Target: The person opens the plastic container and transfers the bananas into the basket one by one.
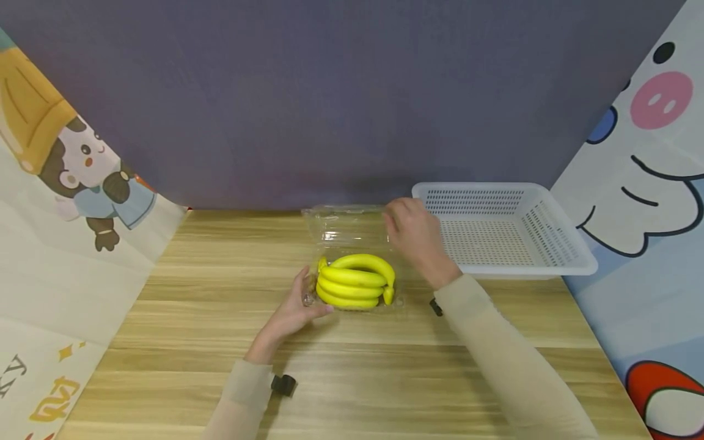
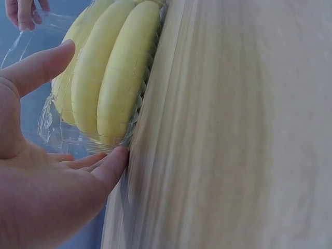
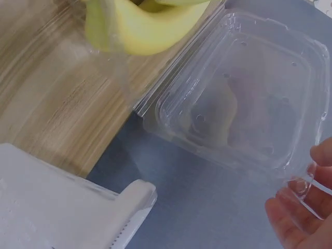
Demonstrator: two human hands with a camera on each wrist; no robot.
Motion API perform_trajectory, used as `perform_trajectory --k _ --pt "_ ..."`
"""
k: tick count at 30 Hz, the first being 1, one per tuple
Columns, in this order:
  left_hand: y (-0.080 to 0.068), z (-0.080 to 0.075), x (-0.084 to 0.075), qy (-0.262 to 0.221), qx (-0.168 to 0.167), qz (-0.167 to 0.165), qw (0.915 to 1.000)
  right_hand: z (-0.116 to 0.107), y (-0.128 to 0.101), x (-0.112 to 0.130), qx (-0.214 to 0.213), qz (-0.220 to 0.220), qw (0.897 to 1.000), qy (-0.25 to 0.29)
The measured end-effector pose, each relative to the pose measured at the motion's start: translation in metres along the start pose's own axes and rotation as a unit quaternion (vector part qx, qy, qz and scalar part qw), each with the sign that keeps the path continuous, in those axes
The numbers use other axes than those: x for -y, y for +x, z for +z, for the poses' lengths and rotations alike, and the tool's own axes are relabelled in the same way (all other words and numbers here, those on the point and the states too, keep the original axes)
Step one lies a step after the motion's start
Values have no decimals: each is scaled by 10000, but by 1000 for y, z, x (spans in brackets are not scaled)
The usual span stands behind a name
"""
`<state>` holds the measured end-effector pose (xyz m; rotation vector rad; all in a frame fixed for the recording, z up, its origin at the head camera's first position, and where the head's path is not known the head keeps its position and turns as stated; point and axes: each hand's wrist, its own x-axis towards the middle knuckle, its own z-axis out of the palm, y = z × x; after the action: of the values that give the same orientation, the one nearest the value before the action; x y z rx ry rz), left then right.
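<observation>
Resting against left fingers (image 2: 111, 168) — bananas (image 1: 354, 280) in clamshell (image 1: 352, 256), relaxed, right fingers (image 3: 290, 212) pinching lid.

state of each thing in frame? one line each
clamshell lid: swung open, right hand holds its corner
clamshell tray: on the table, bananas inside
bananas: one yellow bunch, lying in the tray
white basket: upright, nothing inside
left hand: fingers straight, touching the tray's edge
right hand: pinching the lid

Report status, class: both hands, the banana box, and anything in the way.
Left hand open, steadying clear box. Right hand pinching raised lid. Bananas inside. White basket alongside, nothing blocking.
</observation>
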<state>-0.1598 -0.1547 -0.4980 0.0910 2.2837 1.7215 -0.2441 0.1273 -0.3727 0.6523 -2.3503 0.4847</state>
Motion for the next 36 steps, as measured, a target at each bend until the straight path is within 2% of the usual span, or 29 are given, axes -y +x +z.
perform_trajectory --k 10,18,25,32,36 --pt "0 1 1 -9 3 -46 10000 -4 -1 -7 -27 225 9997 50" --pt "0 0 1 13 19 -17 10000 -9 -1 -9 -177 80 9998 -94" --pt "-1 0 0 -23 17 -2 10000 -15 -4 -8 -25 39 9999 -99" --pt "-2 0 -1 -45 42 -10 10000 -22 -4 -2 -16 -226 9996 140" --pt "-2 1 0 -23 53 -13 10000 -25 -5 3 164 -277 9990 319"
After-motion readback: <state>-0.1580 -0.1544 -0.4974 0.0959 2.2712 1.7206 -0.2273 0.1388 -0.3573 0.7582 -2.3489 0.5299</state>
